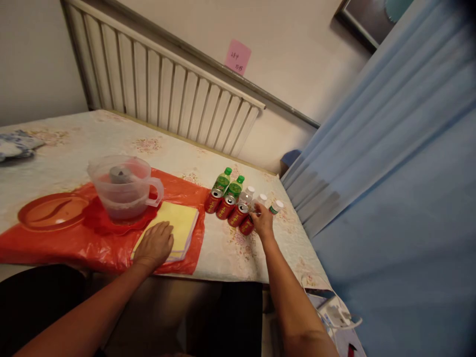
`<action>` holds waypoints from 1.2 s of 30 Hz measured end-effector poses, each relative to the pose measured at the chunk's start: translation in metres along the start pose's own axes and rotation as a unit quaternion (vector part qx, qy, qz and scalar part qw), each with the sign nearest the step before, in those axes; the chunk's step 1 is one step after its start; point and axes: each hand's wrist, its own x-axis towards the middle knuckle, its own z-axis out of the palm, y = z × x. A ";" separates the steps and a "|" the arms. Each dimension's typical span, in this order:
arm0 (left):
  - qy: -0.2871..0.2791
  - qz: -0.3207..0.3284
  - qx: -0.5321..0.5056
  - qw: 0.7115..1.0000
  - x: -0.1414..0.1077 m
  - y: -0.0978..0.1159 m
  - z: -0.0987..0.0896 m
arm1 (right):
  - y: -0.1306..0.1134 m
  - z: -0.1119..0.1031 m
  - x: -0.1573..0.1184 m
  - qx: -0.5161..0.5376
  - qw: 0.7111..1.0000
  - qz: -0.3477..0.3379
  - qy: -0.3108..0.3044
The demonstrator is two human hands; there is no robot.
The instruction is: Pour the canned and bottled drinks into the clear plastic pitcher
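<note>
End red can [246, 226], long axis upright, stands just by the curled fingers of the nearer right hand [264, 222], grip impossible to tell; the left hand [154, 244] lies flat, unclenched.

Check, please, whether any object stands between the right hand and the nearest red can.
Nothing visible stands between them: the right hand is at the top of the nearest red can, partly hiding it. The bottles stand behind the cans, not in between. Whether it grips cannot be told.

Probably a room in a home, floral tablecloth [288, 255], slatted radiator [167, 91], blue curtain [390, 163], framed picture [366, 20]
</note>
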 end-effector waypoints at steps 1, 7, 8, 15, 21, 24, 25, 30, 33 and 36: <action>-0.001 0.001 0.000 1.000 0.000 0.000 0.000 | -0.003 0.000 0.007 -0.010 1.000 -0.007 -0.011; -0.005 0.001 0.003 1.000 0.001 0.001 -0.002 | -0.025 0.013 0.027 -0.069 0.994 -0.032 -0.076; -0.005 0.000 0.003 1.000 0.001 0.001 -0.003 | -0.027 0.016 0.028 -0.078 0.993 -0.033 -0.084; 0.004 -0.010 -0.015 1.000 0.000 0.003 -0.004 | -0.032 0.025 0.028 -0.109 0.988 -0.029 -0.102; 0.000 -0.007 -0.016 1.000 0.000 0.002 -0.002 | -0.030 0.027 0.031 -0.102 0.989 -0.031 -0.105; 0.002 -0.010 -0.026 1.000 0.000 0.002 -0.002 | -0.029 0.027 0.031 -0.095 0.989 -0.038 -0.109; 0.002 -0.011 -0.029 1.000 0.000 0.002 -0.002 | -0.029 0.026 0.031 -0.092 0.989 -0.039 -0.110; 0.002 -0.014 -0.021 1.000 0.000 0.002 -0.002 | -0.029 0.026 0.032 -0.079 0.990 -0.040 -0.111; 0.006 -0.011 -0.013 1.000 0.000 0.002 -0.002 | -0.029 0.026 0.032 -0.070 0.990 -0.041 -0.111; 0.005 -0.003 0.000 1.000 0.000 0.001 -0.002 | -0.029 0.028 0.031 -0.064 0.991 -0.043 -0.109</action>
